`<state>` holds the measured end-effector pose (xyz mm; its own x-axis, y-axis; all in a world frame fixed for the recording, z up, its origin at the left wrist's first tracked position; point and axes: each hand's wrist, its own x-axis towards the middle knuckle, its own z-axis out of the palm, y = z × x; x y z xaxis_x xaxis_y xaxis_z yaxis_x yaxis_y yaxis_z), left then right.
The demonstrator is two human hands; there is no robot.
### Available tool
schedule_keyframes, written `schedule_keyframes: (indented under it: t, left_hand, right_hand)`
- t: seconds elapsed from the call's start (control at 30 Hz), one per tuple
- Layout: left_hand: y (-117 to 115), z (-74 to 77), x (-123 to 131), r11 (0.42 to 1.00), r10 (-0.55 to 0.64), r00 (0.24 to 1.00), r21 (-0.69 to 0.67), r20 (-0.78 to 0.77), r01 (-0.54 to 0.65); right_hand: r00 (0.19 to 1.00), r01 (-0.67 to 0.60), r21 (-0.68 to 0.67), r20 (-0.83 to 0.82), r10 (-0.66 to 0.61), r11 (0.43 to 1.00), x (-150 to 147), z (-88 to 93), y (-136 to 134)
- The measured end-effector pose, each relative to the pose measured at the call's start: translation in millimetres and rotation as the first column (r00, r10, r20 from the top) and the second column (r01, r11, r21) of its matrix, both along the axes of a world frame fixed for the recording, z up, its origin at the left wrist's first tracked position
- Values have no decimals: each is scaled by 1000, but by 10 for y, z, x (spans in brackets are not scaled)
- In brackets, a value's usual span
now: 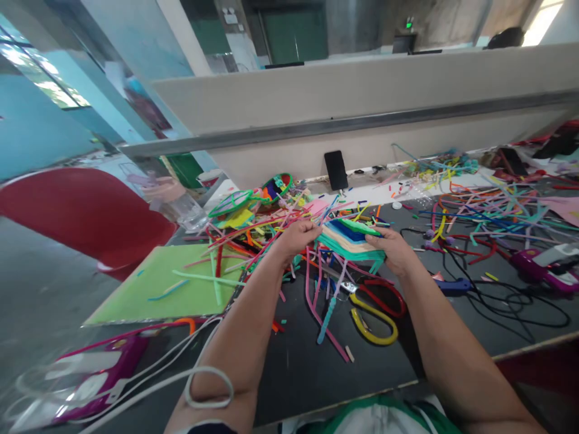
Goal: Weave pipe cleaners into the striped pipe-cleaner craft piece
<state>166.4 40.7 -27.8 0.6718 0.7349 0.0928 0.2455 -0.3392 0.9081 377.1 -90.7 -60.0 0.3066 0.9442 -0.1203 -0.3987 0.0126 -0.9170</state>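
A layered piece made of fuzzy strips (346, 241), in teal, cream, blue and green, is held up over the dark table between both hands. My left hand (298, 236) pinches its left edge between thumb and fingers. At its right edge, my right hand (392, 248) grips it the same way. Below the piece lie scissors (373, 325) with one yellow and one red handle. Loose pink and purple strips (316, 289) and a light blue twisted strip (327, 319) are spread beneath it.
A green sheet (167, 286) lies left, with a purple tool (104, 377) in front. Colourful strips (493, 208) and another purple tool (543, 268) with black cables are at right. A phone (336, 170) leans on the white partition (362, 90). A red chair (81, 214) stands at left.
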Motion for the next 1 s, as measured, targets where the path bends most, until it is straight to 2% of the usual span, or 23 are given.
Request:
schedule_keyframes:
  t: [0.13,0.27,0.43,0.63,0.83,0.93,1.0]
  left_hand:
    - [-68,30,26,995,-97,995,-37,20,98]
    - [-62,-6,43,989,-46,998,-135,42,51]
    - [-10,39,30,951,19,978,-305,209,47]
    - [-19,41,54,952,79,957,-305,279,10]
    - [-28,-36,59,949,-2,956,-300,293,94]
    - [-41,24,13,941,-44,968,-314,247,123]
    - [-52,91,-28,944,-35,978,-315,205,100]
  right_hand:
    - [1000,-9,-6,8,9,1000,-3,29,-25]
    - [1000,-15,47,-25,17,999,25,43,-41]
    - [997,11,101,-72,-4,995,64,48,-25]
    - [1000,-25,137,7,24,990,7,4,-34]
    - [998,-61,106,36,57,993,1,-10,-66]
    - [996,-83,92,39,80,992,39,7,-76]
    - [995,-86,88,49,82,992,62,12,-80]
